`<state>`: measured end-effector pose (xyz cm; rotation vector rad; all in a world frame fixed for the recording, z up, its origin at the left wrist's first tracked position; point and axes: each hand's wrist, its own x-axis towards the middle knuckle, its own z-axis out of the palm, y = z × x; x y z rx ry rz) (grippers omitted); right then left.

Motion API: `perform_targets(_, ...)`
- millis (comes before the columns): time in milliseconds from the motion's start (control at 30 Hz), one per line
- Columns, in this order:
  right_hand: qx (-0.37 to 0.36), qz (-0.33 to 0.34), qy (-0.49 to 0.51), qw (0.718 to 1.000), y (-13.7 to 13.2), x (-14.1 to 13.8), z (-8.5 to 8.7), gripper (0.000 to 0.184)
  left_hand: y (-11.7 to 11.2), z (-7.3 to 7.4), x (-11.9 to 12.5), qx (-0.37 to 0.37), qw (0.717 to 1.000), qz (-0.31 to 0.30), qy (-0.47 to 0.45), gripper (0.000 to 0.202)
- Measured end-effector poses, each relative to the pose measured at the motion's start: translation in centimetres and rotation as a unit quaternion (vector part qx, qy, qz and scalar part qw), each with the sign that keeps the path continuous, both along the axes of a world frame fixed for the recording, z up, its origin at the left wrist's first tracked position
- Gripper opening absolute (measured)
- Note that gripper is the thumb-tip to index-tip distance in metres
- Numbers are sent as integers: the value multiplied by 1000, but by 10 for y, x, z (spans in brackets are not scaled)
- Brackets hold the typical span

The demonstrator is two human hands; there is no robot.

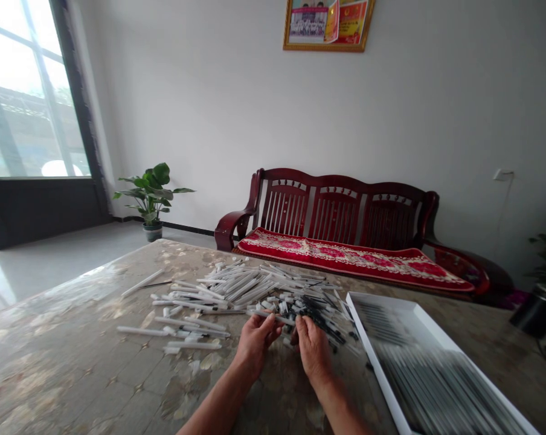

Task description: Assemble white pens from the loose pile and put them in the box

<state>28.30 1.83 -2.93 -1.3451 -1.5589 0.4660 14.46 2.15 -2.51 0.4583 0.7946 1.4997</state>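
A heap of white pen barrels (pixel 237 287) and small white caps lies across the middle of the brown patterned table (pixel 73 362). Dark pen refills (pixel 321 305) are piled at the heap's right side. My left hand (pixel 255 341) pinches a white pen barrel (pixel 266 314) that points left. Close beside it, my right hand (pixel 313 350) has its fingers curled among the dark refills; what it holds I cannot make out. Both hands sit near the table's front, just before the heap.
A white tray (pixel 382 356) with several dark pens in rows stands at the right. Behind the table is a dark red wooden bench (pixel 340 211) with a red cushion. A potted plant (pixel 151 196) stands by the window (pixel 23 96); a dark pot (pixel 538 308) is at far right.
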Motion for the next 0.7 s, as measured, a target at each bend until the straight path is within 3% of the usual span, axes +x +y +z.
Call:
perform_targets(233,20,24,9,999,-5,-1,7,33,1,1,-1,0,1000,1,-6,25)
perform_targets(567,23,-30,-54,998,0,3,0,49,-1,0,1,4,1000,-13,12,32)
perform_targets(700,18,4,-34,999,-4,3,6,39,2,1,-3,2,1000,3,10,33)
